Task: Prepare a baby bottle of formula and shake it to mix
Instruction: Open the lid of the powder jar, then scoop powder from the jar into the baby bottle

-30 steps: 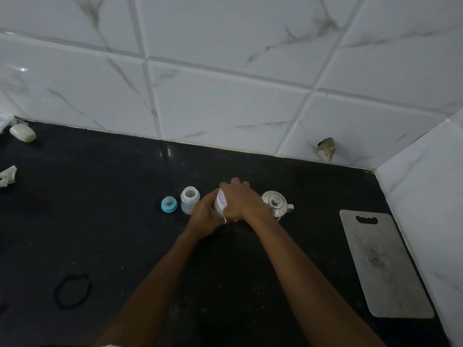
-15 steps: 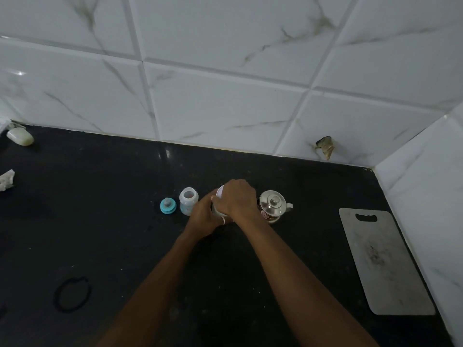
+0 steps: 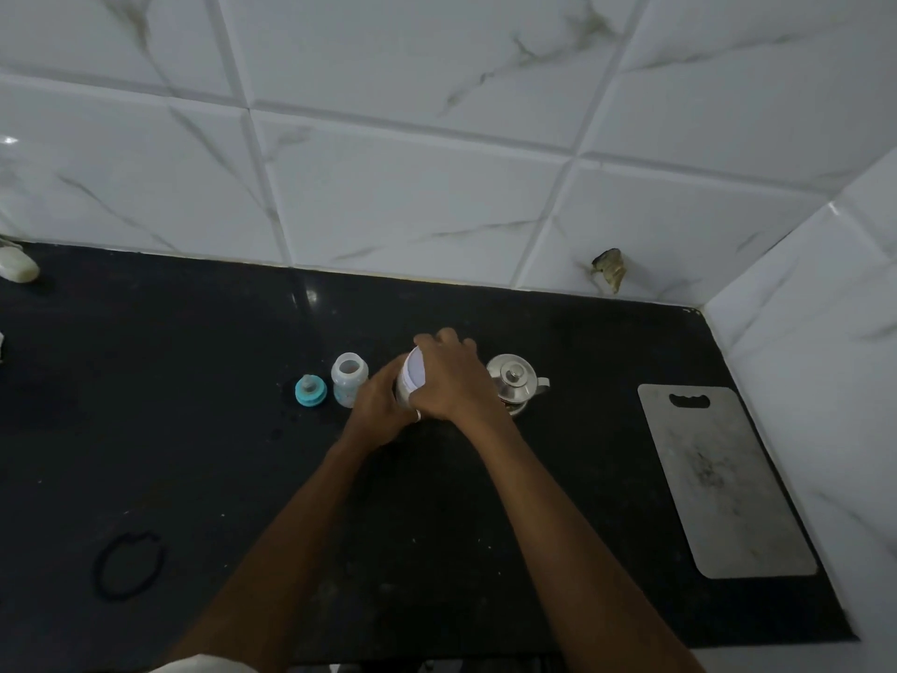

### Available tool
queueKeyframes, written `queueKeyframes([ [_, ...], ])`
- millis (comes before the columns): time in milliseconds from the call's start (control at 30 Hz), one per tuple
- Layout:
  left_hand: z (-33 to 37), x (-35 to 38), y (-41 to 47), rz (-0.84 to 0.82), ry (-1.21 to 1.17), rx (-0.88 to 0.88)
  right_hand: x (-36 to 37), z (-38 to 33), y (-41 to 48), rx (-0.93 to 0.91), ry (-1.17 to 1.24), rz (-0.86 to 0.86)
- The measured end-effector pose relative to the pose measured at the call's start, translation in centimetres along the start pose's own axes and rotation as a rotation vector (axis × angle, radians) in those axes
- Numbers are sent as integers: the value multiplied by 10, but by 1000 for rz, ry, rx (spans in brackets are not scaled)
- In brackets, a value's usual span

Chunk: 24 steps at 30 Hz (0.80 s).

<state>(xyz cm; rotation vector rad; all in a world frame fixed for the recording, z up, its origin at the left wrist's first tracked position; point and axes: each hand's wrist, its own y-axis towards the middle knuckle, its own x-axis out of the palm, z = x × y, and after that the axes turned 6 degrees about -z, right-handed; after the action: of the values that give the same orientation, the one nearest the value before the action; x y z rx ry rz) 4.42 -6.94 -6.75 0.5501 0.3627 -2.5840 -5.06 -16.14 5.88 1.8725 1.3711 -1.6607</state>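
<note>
At the centre of the frame, both hands hold a white cylindrical container point(image 3: 409, 376): the left hand point(image 3: 381, 405) wraps its side and the right hand point(image 3: 454, 381) has its grip closed over the top. Just left on the black desk point(image 3: 194, 454) stand a clear open baby bottle point(image 3: 349, 381) and a teal teat ring point(image 3: 309, 391). A small steel pot point(image 3: 514, 381) sits just right, and a grey cutting board point(image 3: 723, 478) lies at the right edge.

no readable text — print on baby bottle point(image 3: 347, 385) too blurred

Dim, soft focus, wide-angle edge distortion
</note>
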Motion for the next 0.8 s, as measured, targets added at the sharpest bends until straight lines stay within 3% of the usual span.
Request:
queueKeyframes([
  [433, 6, 0, -1, 8, 4, 25, 52, 58, -74, 265, 233, 68],
  [800, 6, 1, 0, -10, 14, 8, 84, 100, -71, 396, 218, 0],
])
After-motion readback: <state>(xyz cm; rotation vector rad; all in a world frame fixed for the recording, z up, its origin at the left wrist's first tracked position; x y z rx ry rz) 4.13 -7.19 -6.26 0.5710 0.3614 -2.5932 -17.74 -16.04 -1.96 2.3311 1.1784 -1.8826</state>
